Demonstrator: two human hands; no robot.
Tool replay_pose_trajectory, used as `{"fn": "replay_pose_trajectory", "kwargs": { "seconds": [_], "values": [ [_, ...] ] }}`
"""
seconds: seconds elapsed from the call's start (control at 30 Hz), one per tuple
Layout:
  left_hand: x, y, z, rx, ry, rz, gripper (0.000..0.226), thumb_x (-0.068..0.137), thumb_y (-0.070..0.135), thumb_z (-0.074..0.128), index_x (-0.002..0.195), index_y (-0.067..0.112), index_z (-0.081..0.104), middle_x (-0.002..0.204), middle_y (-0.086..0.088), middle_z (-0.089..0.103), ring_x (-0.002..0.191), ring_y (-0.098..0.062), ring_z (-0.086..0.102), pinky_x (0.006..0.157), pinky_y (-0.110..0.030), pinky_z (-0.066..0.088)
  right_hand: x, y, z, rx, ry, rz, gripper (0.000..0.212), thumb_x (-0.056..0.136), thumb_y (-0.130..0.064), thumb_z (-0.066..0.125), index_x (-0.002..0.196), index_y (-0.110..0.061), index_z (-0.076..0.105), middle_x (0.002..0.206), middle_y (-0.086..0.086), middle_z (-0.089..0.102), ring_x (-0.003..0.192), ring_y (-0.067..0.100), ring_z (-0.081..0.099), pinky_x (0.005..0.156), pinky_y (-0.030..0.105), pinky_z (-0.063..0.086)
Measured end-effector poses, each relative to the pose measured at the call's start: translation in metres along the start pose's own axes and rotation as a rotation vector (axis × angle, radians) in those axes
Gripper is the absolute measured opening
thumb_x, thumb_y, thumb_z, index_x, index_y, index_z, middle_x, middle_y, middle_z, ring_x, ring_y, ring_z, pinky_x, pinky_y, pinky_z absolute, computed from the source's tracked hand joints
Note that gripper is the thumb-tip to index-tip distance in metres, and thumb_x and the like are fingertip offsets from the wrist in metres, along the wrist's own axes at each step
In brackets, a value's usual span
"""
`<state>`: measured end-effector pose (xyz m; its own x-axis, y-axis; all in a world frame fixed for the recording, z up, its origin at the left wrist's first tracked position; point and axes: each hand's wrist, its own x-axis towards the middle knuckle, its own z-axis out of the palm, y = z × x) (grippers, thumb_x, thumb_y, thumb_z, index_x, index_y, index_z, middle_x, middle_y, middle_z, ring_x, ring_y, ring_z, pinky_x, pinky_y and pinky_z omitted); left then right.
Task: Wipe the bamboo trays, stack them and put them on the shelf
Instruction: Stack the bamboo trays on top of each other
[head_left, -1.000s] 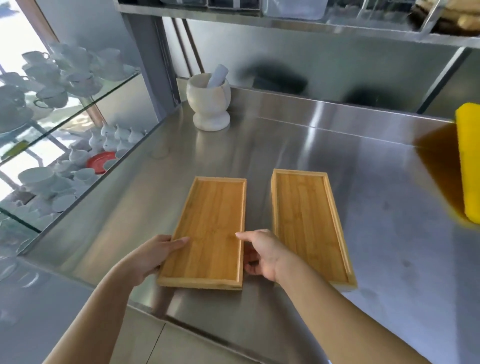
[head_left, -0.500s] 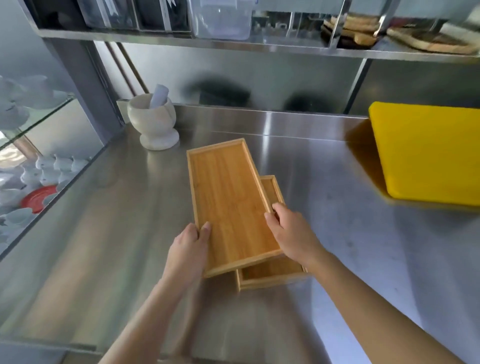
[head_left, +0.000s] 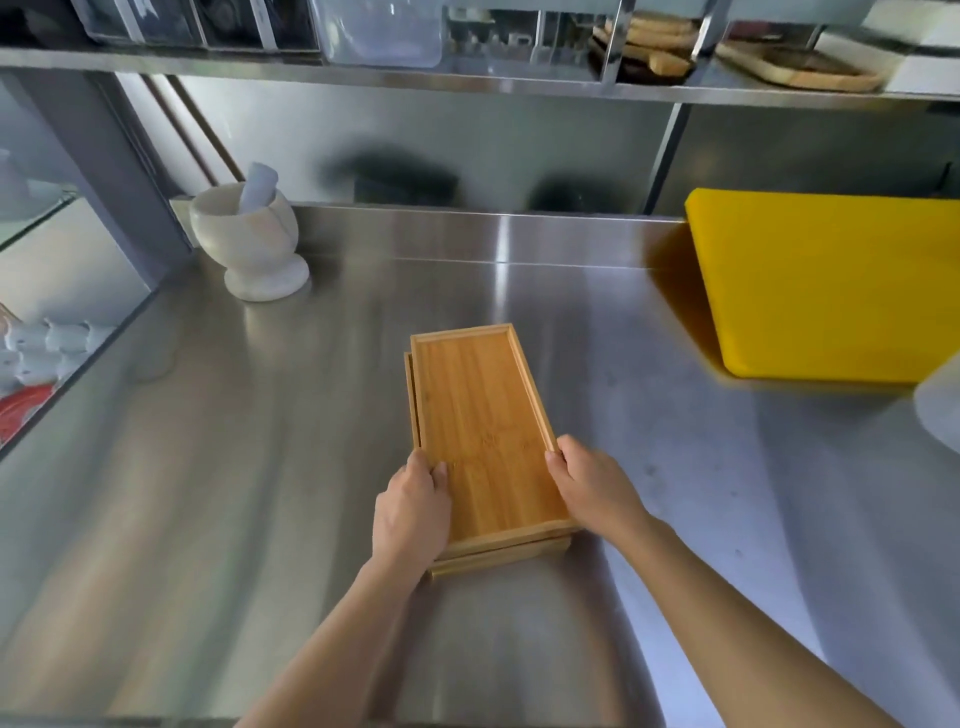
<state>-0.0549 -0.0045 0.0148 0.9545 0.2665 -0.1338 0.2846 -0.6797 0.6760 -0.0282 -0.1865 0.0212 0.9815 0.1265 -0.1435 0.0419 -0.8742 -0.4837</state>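
Note:
Two rectangular bamboo trays lie one on the other in the middle of the steel counter (head_left: 260, 519). The top tray (head_left: 483, 415) sits slightly askew, so the bottom tray (head_left: 498, 557) shows only as a thin edge at the left side and at the near end. My left hand (head_left: 413, 512) grips the near left edge of the top tray, thumb over its rim. My right hand (head_left: 589, 486) holds its near right edge. The steel shelf (head_left: 467, 80) runs across the top of the view, above the counter.
A white stone mortar with a pestle (head_left: 252, 236) stands at the back left. A thick yellow cutting board (head_left: 831, 280) lies at the right. Wooden boards (head_left: 795, 67) and a clear container (head_left: 382, 31) sit on the shelf. Glass shelves with white cups (head_left: 47, 343) stand beyond the counter's left edge.
The left tray was lifted, carried right and set down on the other tray. Both hands stayed on it. The camera has swung right and up.

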Motion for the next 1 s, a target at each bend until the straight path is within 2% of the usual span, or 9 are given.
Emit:
{"fn": "replay_pose_trajectory", "kwargs": {
  "seconds": [0.1,0.2,0.3,0.37,0.5,0.6,0.67,0.8,1.0],
  "values": [
    [0.001,-0.007,-0.002,0.051,-0.007,-0.006,0.023,0.099,0.028,0.035,0.085,0.010,0.040,0.097,-0.015,0.062,0.076,-0.031,0.048,0.066,-0.035,0.038,-0.001,0.002,0.010,-0.012,-0.015,-0.014,0.029,0.098,-0.029,0.029,0.077,-0.013,0.039,0.059,-0.004,0.040,0.052,0.012,0.039,0.047,0.025,0.028],
    [0.000,-0.012,-0.004,0.038,-0.005,-0.013,0.026,0.097,0.033,0.039,0.104,0.010,0.047,0.092,-0.007,0.058,0.081,-0.033,0.055,0.069,-0.037,0.043,0.000,0.002,0.014,-0.025,-0.026,-0.003,0.029,0.097,-0.033,0.028,0.080,-0.014,0.041,0.061,-0.003,0.045,0.054,0.013,0.044,0.050,0.027,0.032],
    [-0.006,-0.019,-0.012,-0.042,0.024,0.061,0.041,0.092,0.039,0.049,0.126,0.016,0.043,0.099,0.001,0.047,0.084,-0.023,0.054,0.074,-0.034,0.045,-0.007,0.004,0.009,-0.045,-0.009,0.022,0.045,0.094,-0.048,0.031,0.119,-0.014,0.045,0.098,0.003,0.064,0.087,0.020,0.062,0.068,0.032,0.045],
    [-0.011,-0.031,-0.020,-0.168,-0.007,0.148,0.052,0.083,0.045,0.060,0.126,0.023,0.042,0.109,0.002,0.043,0.093,-0.015,0.053,0.080,-0.030,0.045,-0.020,0.008,0.004,0.040,0.011,-0.033,0.058,0.087,-0.057,0.039,0.134,-0.023,0.034,0.121,-0.003,0.056,0.102,0.014,0.056,0.082,0.033,0.046],
    [-0.027,-0.064,-0.026,-0.169,-0.239,0.331,0.057,0.057,0.080,0.056,0.104,0.054,0.038,0.127,0.009,0.034,0.117,-0.005,0.043,0.094,-0.022,0.037,-0.046,0.020,0.006,0.099,-0.127,-0.185,0.057,0.076,-0.058,0.058,0.123,-0.037,0.033,0.117,-0.019,0.035,0.097,0.007,0.049,0.083,0.026,0.048],
    [-0.035,-0.076,-0.019,-0.058,-0.220,0.413,0.040,0.068,0.061,0.065,0.098,0.051,0.040,0.130,0.012,0.031,0.130,-0.012,0.037,0.089,-0.007,0.029,-0.050,0.028,0.011,0.005,-0.151,-0.228,0.042,0.080,-0.049,0.060,0.114,-0.032,0.041,0.108,-0.015,0.039,0.084,0.011,0.053,0.076,0.025,0.050],
    [-0.035,-0.077,-0.014,-0.074,-0.160,0.425,0.035,0.075,0.036,0.072,0.096,0.043,0.045,0.131,0.009,0.035,0.126,-0.020,0.046,0.091,-0.013,0.034,-0.049,0.027,0.011,0.008,-0.118,-0.237,0.031,0.084,-0.042,0.058,0.108,-0.026,0.046,0.103,-0.012,0.042,0.080,0.010,0.051,0.071,0.022,0.047],
    [-0.037,-0.073,-0.008,-0.136,-0.170,0.397,0.028,0.077,0.027,0.074,0.091,0.034,0.049,0.136,0.009,0.042,0.109,-0.031,0.058,0.092,-0.034,0.051,-0.047,0.025,0.011,0.005,-0.094,-0.235,0.025,0.086,-0.033,0.058,0.106,-0.020,0.049,0.100,-0.013,0.040,0.078,0.010,0.048,0.071,0.022,0.043],
    [-0.047,-0.073,0.000,-0.156,-0.160,0.333,0.047,0.080,0.015,0.071,0.097,0.050,0.045,0.139,-0.002,0.048,0.098,-0.012,0.060,0.088,-0.026,0.048,-0.051,0.024,0.014,0.020,-0.108,-0.158,0.031,0.087,-0.028,0.058,0.114,-0.020,0.044,0.097,-0.002,0.056,0.080,0.015,0.050,0.073,0.024,0.043]
  ]
}}
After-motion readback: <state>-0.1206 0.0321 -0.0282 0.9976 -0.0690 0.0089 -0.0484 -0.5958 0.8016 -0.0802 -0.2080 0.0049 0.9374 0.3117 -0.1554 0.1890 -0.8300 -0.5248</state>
